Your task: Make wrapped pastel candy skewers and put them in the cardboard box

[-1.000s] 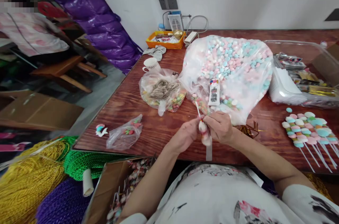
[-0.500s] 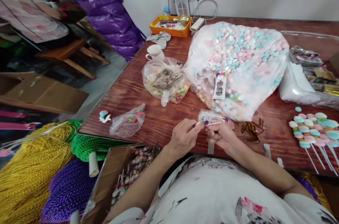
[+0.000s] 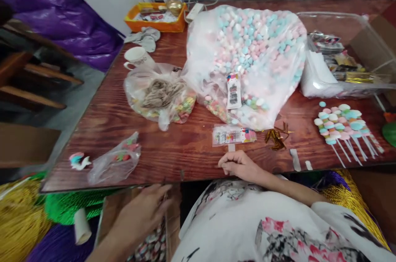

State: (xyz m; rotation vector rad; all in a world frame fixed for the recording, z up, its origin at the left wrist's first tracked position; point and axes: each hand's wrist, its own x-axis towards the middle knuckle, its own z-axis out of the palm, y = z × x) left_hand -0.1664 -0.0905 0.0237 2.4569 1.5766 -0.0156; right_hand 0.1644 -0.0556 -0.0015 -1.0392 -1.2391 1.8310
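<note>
My left hand (image 3: 142, 210) is over the cardboard box (image 3: 171, 216) below the table's front edge, smeared by motion, so what its fingers do is unclear. Inside that box lie many small wrapped pieces (image 3: 153, 245). At the table's front edge rests my right hand (image 3: 239, 165), its fingers loosely curled together, with nothing seen in them. Just beyond it is a flat stack of printed clear wrappers (image 3: 233, 135). To their right lie gold twist ties (image 3: 274, 139). Candy skewers (image 3: 343, 123) on white sticks lie farther right.
A large bag of pastel candies (image 3: 247, 55) fills the table's middle. Left of it are a smaller bag with brown cloth (image 3: 163, 93), a white mug (image 3: 139, 56) and an orange tray (image 3: 154, 24). A clear bin (image 3: 349, 88) stands right. Coloured bead-like strands (image 3: 18, 216) hang below the left.
My hands have parted. The left moved down from the table to the box; the right settled at the table edge. The white stick they held is no longer visible. The view swung rightward.
</note>
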